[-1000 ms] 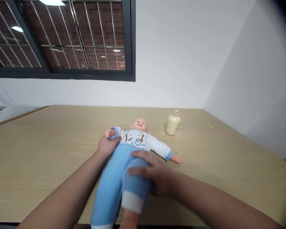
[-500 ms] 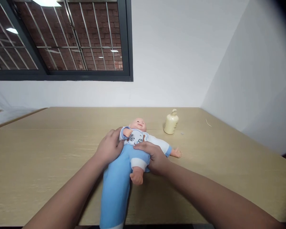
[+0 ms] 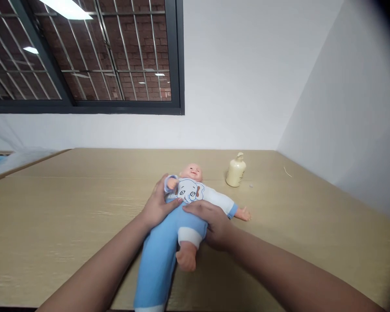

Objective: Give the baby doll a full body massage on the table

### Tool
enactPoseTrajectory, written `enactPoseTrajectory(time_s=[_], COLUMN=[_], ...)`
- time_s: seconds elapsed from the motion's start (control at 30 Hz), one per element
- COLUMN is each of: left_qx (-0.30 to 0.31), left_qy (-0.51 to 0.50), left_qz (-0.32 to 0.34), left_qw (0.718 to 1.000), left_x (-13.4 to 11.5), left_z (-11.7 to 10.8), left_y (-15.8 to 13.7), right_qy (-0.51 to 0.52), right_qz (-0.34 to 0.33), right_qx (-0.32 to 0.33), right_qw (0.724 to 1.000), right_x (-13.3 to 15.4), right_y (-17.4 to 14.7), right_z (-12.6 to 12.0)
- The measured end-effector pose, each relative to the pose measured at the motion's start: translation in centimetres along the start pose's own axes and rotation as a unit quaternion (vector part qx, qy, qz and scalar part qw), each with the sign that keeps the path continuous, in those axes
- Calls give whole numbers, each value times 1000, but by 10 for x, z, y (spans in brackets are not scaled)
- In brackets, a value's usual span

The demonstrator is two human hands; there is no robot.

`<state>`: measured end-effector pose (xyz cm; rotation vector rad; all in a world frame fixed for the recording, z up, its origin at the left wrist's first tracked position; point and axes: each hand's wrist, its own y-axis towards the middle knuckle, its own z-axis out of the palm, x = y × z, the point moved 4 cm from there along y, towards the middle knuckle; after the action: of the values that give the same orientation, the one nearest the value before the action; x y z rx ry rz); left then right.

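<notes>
A baby doll (image 3: pixel 187 190) in a white top with a cartoon face and light blue trousers lies on its back on the wooden table (image 3: pixel 295 242), head toward the wall. My left hand (image 3: pixel 158 203) is closed around the doll's side at the waist, thumb across the front near the waistband. On the other side, my right hand (image 3: pixel 212 221) grips the hip and upper leg, its thumb over the blue cloth. One bare foot (image 3: pixel 186 256) pokes out of a white cuff. The other trouser leg (image 3: pixel 154 273) stretches toward the table's front edge, with no foot showing.
A cream pump bottle (image 3: pixel 236 171) stands behind the doll to the right. A thin pale strand (image 3: pixel 287 172) and a small scrap (image 3: pixel 251 186) lie farther right. Behind the table are a white wall (image 3: pixel 240 78) and a barred window (image 3: pixel 126 56).
My left thumb has come over onto the doll's front at the waist. The doll's bent leg has tipped slightly lower toward me. The whole view has shifted a little.
</notes>
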<state>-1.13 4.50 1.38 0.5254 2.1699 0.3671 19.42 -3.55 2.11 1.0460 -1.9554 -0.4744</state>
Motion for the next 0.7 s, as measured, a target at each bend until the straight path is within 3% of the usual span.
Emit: enactPoseTrajectory(time_s=[0.13,0.27,0.43,0.57,0.7], left_qx=[-109,-94,-54,-95,-112], left_qy=[-204,-307,-332,-296,-219], left_qz=[-182,-217,-219,-210,-190], left_qw=[956,922,916,927,950], left_x=[26,25,17,23,27], left_z=[-1,1,2,0,0], left_y=[1,2,3,3,1], right_qy=[-50,-96,-137,-92,30], right_qz=[-66,-110,-113,-96,31], right_qx=[48,197,260,196,19], right_qw=[995,969,949,972,999], right_x=[22,34,40,37,10], right_y=[-12,-25,-30,-26,-15], right_z=[9,35,48,36,12])
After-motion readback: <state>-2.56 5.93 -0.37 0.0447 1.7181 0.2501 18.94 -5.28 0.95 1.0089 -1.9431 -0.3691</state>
